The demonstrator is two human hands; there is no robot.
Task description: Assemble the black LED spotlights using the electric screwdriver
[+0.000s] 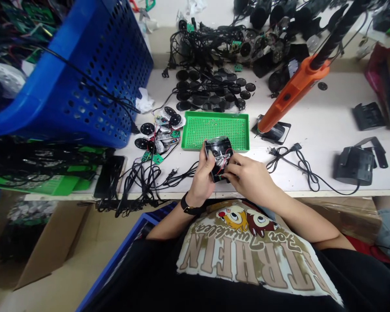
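Observation:
My left hand [203,177], with a dark band at its wrist, is closed around a black plastic housing [219,146] above the table's front edge. The housing's open side faces up and shows a clear part and thin red wires [226,152]. At its lower right edge, the fingers of my right hand [248,173] are pinched together beside the wires. What lies between those fingertips is hidden. Just beyond the housing sits a green perforated tray [247,130] with tiny metal pieces in it.
An orange electric screwdriver [287,96] hangs over another black housing [274,131]. A blue basket [100,78] full of parts stands left, near circuit boards with wires [157,158]. Black discs [214,89] and tangled cables [204,45] lie behind the tray. A corded black unit [354,167] sits right.

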